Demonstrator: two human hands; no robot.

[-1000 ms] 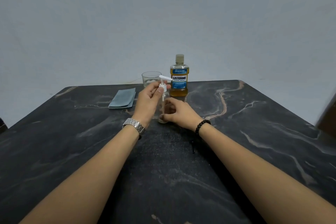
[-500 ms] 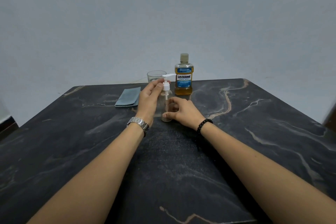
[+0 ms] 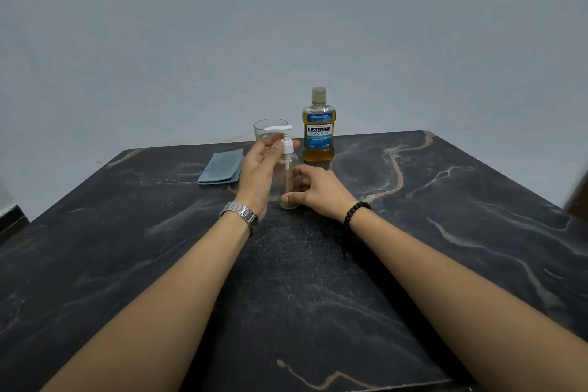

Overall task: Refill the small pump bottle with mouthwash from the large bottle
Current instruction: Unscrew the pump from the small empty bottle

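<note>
Currently my right hand (image 3: 318, 189) grips the small pump bottle (image 3: 289, 181) at frame centre; my left hand (image 3: 261, 165) pinches its pump collar (image 3: 287, 146). Risk: uneven twisting tips the light bottle toward the large bottle (image 3: 318, 127) standing capped just behind.

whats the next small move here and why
Probably keep twisting the white pump head off. The left hand pinches its collar while the right hand grips the clear small pump bottle upright on the table. The pump is still seated, and the Listerine bottle stands capped behind, so nothing can be poured yet.
</note>
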